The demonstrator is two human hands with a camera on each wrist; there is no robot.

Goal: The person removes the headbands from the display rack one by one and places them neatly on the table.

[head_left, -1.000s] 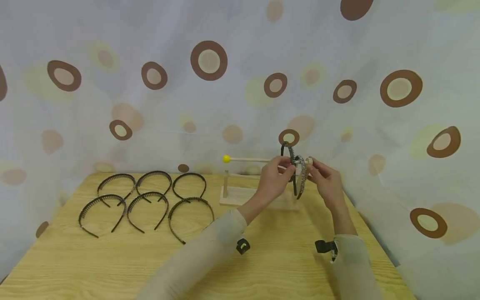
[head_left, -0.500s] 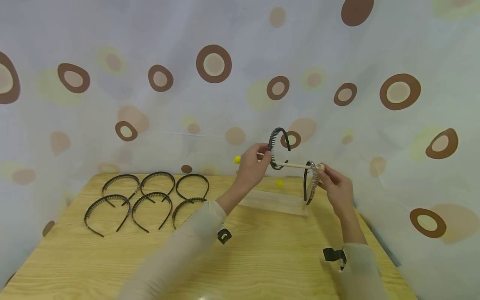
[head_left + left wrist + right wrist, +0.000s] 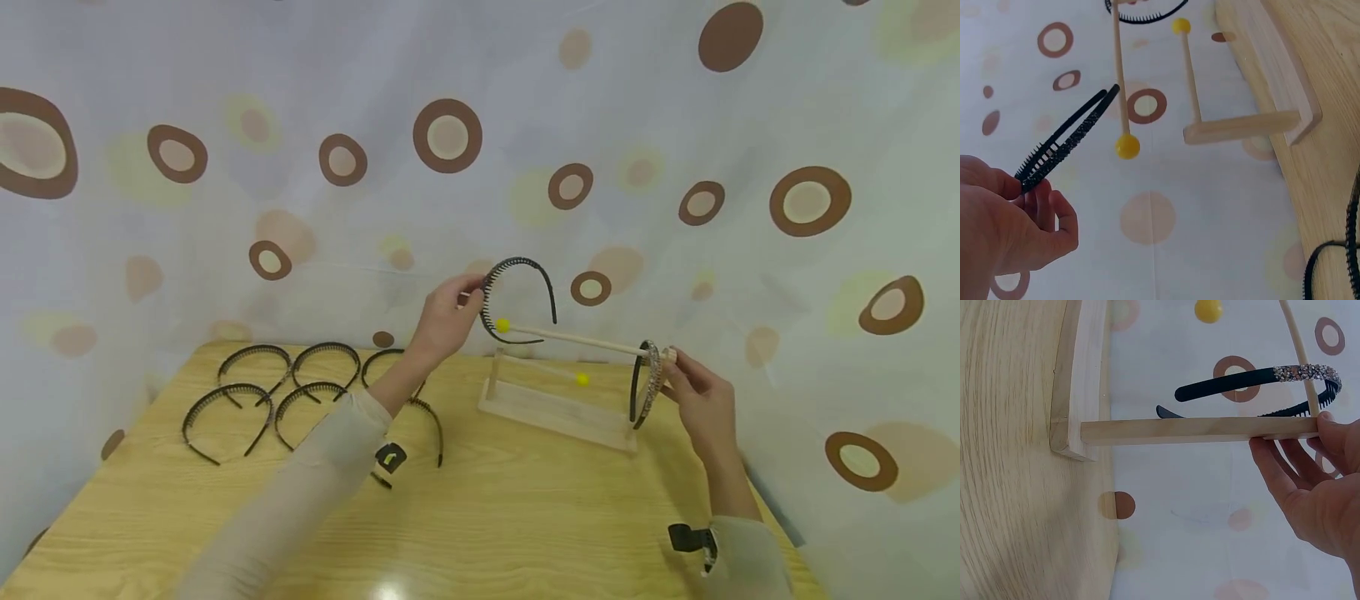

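My left hand [image 3: 446, 321] pinches a black toothed headband [image 3: 517, 260] by its side, raised by the stand's left end. In the head view, the upper rod's yellow ball [image 3: 503, 326] appears within the headband's curve; the left wrist view shows the headband's tips [image 3: 1112, 90] overlapping the rod [image 3: 1119, 62]. On the wooden stand [image 3: 555, 414], a headband with a glittery stone-covered part [image 3: 1307, 372] hangs from the upper rod's right end. My right hand [image 3: 705, 408] grips the top of the stand's upright [image 3: 1197, 430], next to that headband.
Several black headbands [image 3: 225, 392] lie in two rows on the left of the wooden table [image 3: 487, 517], partly hidden by my left sleeve. The stand's lower rod ends in another yellow ball [image 3: 582, 379]. A patterned curtain [image 3: 300, 208] hangs behind.
My left hand has moved left along the upper rod with the black headband, from beside the glittery one to the yellow ball end. My right hand stays at the stand's right end.
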